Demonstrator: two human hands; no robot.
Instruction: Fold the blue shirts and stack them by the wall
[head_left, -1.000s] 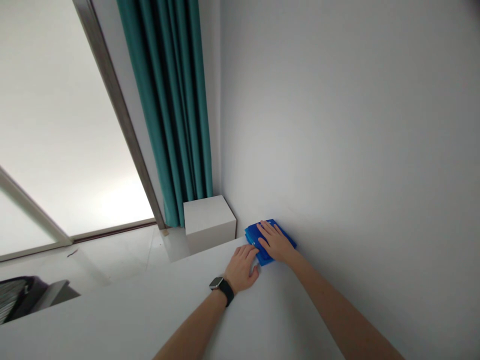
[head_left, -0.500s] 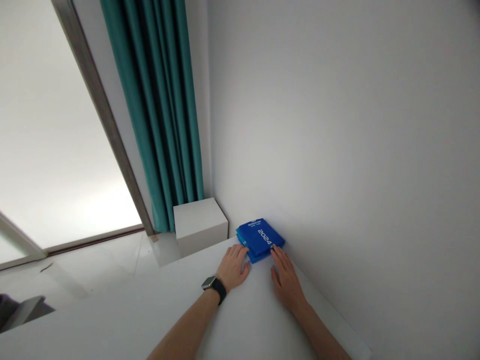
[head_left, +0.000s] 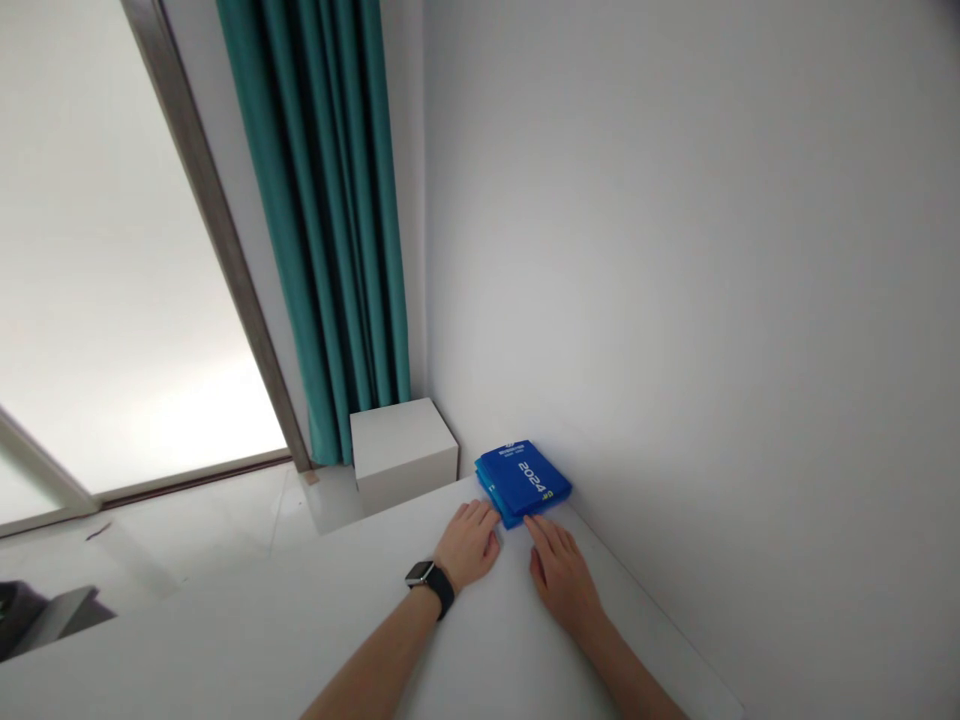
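Observation:
A folded blue bundle (head_left: 525, 480), fabric-looking with a white "2024" and smaller white print on top, lies flat at the far corner of the white table (head_left: 480, 650), beside the wall. Its lower layers show lighter blue along the left edge. My left hand (head_left: 468, 545), with a black watch on the wrist, rests on the table with its fingertips at the bundle's left front edge. Fingers stretched forward, my right hand (head_left: 562, 572) touches the front edge. Neither hand grips the bundle.
A white wall (head_left: 675, 300) runs close along the table's right side. Beyond the far edge stands a lower white box-shaped cabinet (head_left: 405, 440), with a green curtain (head_left: 337, 250) behind it. A glass door (head_left: 135, 250) is at left; a dark grey object (head_left: 45, 620) sits lower left.
My right hand has slid left and slightly back, from the bundle's right front corner to its front edge. The left hand has drawn back slightly. The view has shifted a little.

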